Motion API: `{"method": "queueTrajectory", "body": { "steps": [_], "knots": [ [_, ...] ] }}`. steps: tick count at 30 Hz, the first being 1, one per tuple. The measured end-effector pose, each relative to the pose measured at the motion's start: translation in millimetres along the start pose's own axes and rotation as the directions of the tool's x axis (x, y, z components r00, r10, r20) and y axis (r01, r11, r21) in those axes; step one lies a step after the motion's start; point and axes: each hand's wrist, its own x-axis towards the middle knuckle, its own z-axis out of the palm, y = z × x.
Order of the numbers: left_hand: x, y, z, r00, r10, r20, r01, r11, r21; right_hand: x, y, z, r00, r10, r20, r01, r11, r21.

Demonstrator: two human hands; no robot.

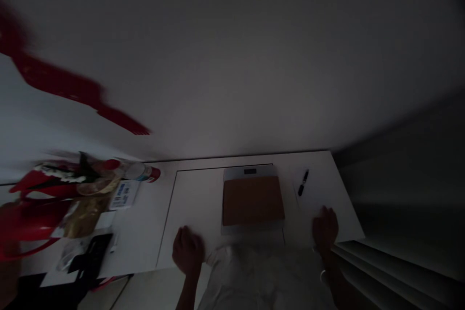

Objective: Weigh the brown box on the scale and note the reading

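Brown flat item [253, 201]: one; lay between left hand [188, 249] and right hand [325, 226], untouched.
Pen [303, 182]: one; lay beyond right hand.
Finger spread: blurred; I could not tell.

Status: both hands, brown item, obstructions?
Left hand apart from brown item. Right hand nearest pen. Brown item atop grey item, nothing seen on it.

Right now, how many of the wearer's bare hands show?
2: the left hand, left of the brown rectangular object; the right hand, lower in view than the slim black pen. None hidden.
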Motion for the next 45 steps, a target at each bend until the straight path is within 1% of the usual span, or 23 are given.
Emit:
{"method": "queueTrajectory", "body": {
  "steps": [6,11,18,24,30,33,35,38,39,41,43,44,45],
  "knots": [
    [-1.3,0.0,0.0,1.0,-0.022,-0.008,0.022,0.999,-0.031,-2.1,3.0,1.0,0.999,-0.034,0.0,0.034,0.999,-0.002],
    [-0.6,-0.2,-0.2,1.0,-0.008,-0.002,0.008,0.999,-0.046,-2.7,4.1,2.3,1.0,-0.01,0.007,0.01,1.0,0.012],
    [0.5,2.4,-0.7,1.0,-0.001,-0.022,0.001,1.0,-0.018,-2.0,2.9,1.3,1.0,0.002,0.012,-0.002,1.0,0.002],
    [0.6,3.9,-2.3,0.999,-0.042,-0.002,0.042,0.998,-0.048,-2.2,2.8,1.6,1.0,-0.002,-0.01,0.002,1.0,0.0],
    [0.5,3.2,-1.0,1.0,-0.009,-0.008,0.009,1.0,-0.023,-2.5,4.6,3.0,1.0,-0.018,0.019,0.018,1.0,0.001],
    [-0.3,1.0,0.4,1.0,-0.002,-0.012,0.002,1.0,-0.022,-2.4,3.8,2.9,1.0,-0.001,0.025,0.001,1.0,-0.002],
    [-0.2,-1.8,0.4,1.0,-0.002,-0.01,0.002,1.0,-0.027,-2.4,3.9,2.8,0.999,0.014,0.034,-0.015,1.0,0.017],
    [3.9,-4.1,-3.0,0.999,-0.009,0.032,0.011,0.998,-0.069,-0.3,3.8,0.4,0.998,0.042,0.047,-0.046,0.994,0.097],
    [6.7,-2.6,-5.2,0.999,-0.01,0.049,0.015,0.995,-0.098,1.7,2.3,-1.5,0.996,0.075,0.038,-0.079,0.988,0.13],
    [14.6,6.3,-10.8,0.998,-0.02,0.062,0.03,0.986,-0.161,8.2,-5.7,-6.9,0.981,0.196,-0.005,-0.191,0.963,0.189],
    [24.4,24.0,-17.2,0.995,-0.05,0.092,0.072,0.965,-0.252,17.9,-22.4,-12.5,0.95,0.31,-0.027,-0.294,0.922,0.252],
    [29.4,35.8,-20.3,0.989,-0.071,0.129,0.108,0.945,-0.31,23.2,-33.9,-14.4,0.942,0.335,-0.006,-0.319,0.901,0.294],
    [34.4,48.9,-23.0,0.975,-0.091,0.204,0.164,0.911,-0.379,28.4,-47.0,-15.3,0.942,0.332,0.043,-0.326,0.88,0.347]
  ]
}}
